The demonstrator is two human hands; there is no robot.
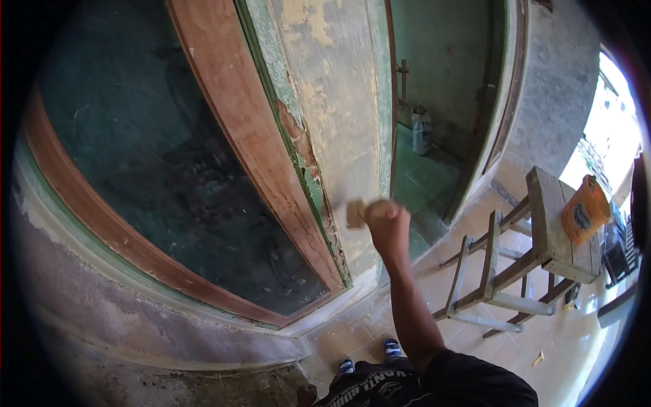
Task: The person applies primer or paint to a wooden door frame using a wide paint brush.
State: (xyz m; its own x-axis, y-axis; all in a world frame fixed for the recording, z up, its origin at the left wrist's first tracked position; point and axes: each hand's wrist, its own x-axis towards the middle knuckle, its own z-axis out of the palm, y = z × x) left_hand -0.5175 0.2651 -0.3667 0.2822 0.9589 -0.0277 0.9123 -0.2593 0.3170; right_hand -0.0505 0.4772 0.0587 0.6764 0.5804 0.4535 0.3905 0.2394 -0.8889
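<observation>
My right hand [388, 211] is closed around a tan, block-shaped tool [356, 214], blurred so that its exact kind is unclear. The tool is up against the lower part of a wall strip [346, 136] with patchy cream and grey paint. Left of that strip runs a band of flaking green paint and bare brown patches [295, 132], beside a reddish-brown wooden window frame [251, 115] around dark glass [156, 149]. At the lower edge, a small brown patch [306, 395] seems to be part of my left hand; its fingers cannot be made out.
A worn wooden stepladder [498, 271] stands at right, with an orange container [585, 210] on its top. Beyond the wall strip, a doorway opens onto a green floor [413, 186] with a whitish sack [422, 132]. A rough ledge [169, 346] runs below the window.
</observation>
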